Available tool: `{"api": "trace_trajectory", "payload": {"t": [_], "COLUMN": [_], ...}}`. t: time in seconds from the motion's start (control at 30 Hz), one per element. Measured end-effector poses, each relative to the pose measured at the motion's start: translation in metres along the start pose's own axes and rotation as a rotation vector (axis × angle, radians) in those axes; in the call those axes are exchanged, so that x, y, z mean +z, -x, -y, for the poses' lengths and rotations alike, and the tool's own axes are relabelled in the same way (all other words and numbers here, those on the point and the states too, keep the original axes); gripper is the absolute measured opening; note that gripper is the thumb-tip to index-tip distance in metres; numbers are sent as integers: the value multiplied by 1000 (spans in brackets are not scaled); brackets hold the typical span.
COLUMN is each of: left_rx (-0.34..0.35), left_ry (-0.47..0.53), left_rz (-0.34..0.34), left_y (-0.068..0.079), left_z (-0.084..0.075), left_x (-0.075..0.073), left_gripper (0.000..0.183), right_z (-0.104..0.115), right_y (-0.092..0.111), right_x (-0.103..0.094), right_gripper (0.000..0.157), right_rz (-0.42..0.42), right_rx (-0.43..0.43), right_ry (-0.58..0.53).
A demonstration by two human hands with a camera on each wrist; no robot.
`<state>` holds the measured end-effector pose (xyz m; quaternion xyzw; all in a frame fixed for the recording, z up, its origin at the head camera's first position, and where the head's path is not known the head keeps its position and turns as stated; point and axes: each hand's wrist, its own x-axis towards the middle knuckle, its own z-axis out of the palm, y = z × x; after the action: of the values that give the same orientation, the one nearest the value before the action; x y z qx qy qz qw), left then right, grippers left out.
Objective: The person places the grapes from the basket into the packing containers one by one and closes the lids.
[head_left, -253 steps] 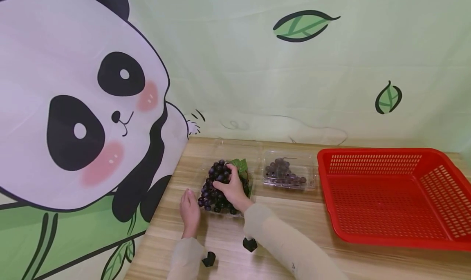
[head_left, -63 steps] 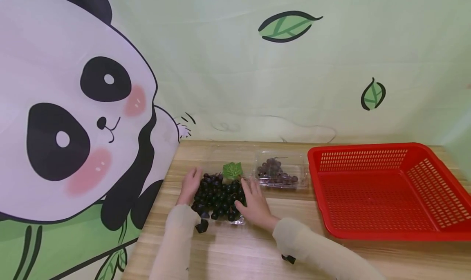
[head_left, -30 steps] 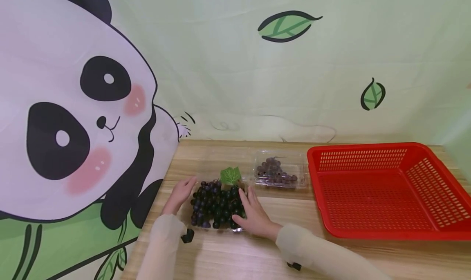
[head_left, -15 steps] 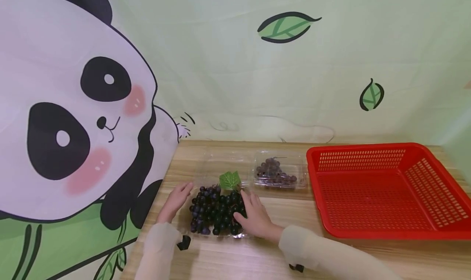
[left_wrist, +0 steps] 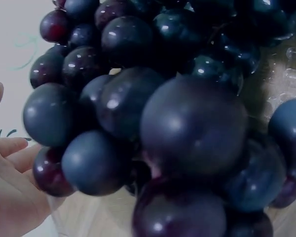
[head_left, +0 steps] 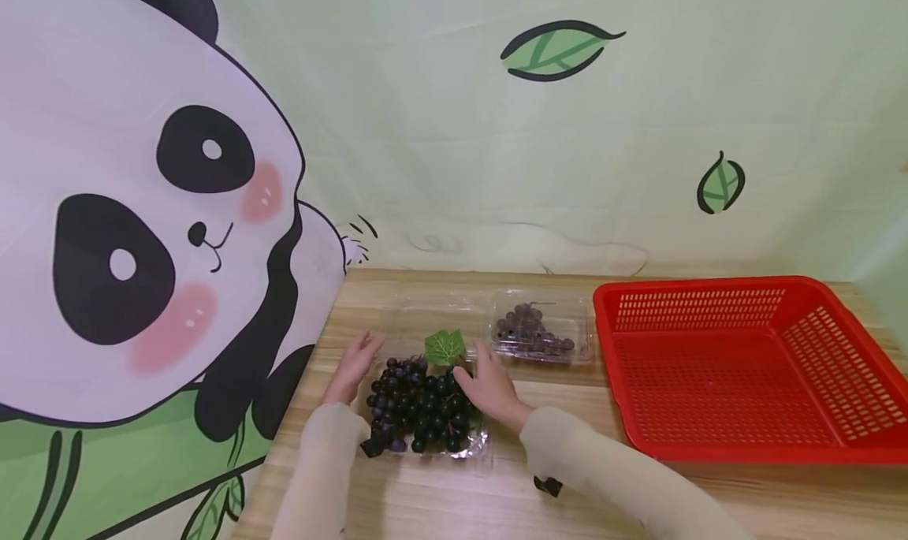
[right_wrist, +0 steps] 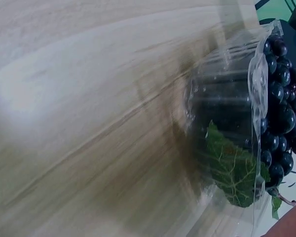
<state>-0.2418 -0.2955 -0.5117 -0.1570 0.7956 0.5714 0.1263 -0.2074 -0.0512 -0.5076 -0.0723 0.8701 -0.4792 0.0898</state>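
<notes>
Dark purple and black grapes [head_left: 418, 406] fill a clear plastic clamshell box [head_left: 474, 447], heaped above its rim. Its transparent lid [head_left: 433, 311] lies folded back behind it. A green leaf [head_left: 444, 348] sticks out at the rear of the bunch. My left hand [head_left: 352, 369] is at the box's left side, fingers extended; in the left wrist view its fingers show beside the grapes [left_wrist: 192, 123]. My right hand [head_left: 492, 386] lies along the right rear rim, thumb over the grapes. Through the box's wall [right_wrist: 219, 89], the right wrist view shows another leaf [right_wrist: 232, 168] pressed inside.
Right of the lid stands a second clear box [head_left: 578, 347] with a smaller bunch of grapes [head_left: 528, 331]. A large red perforated basket [head_left: 709, 382] occupies the table's right side. A panda-print cloth [head_left: 454, 130] hangs behind the wooden table [head_left: 454, 500].
The right hand has left the top of the bunch for the right rim, lately sliding toward the rear. The box has come nearer to me. Just now the left hand has shifted slightly forward.
</notes>
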Motion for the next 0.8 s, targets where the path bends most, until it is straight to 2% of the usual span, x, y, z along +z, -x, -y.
{"api": "trace_trajectory", "payload": {"t": [0.23,0.43,0.6,0.8], "left_rx": [-16,-13,-14,-18], "left_ry": [19,46,57,72], "left_rz": [4,-15,-36,-65], "left_y": [-3,-6,-9,-12], "left_z": [0,1,1,1], "left_x": [3,5,6,7], "left_gripper": [68,69,67,65], "right_z": [4,5,3,-1], "right_y": [-4,-10,-18,-28], "right_x": [8,11,12,7], "right_gripper": [66,67,69,69], "right_rz": [3,-33,-59,-64], "right_rx": [24,24,60,52], "right_ry": [33,54,74,32]}}
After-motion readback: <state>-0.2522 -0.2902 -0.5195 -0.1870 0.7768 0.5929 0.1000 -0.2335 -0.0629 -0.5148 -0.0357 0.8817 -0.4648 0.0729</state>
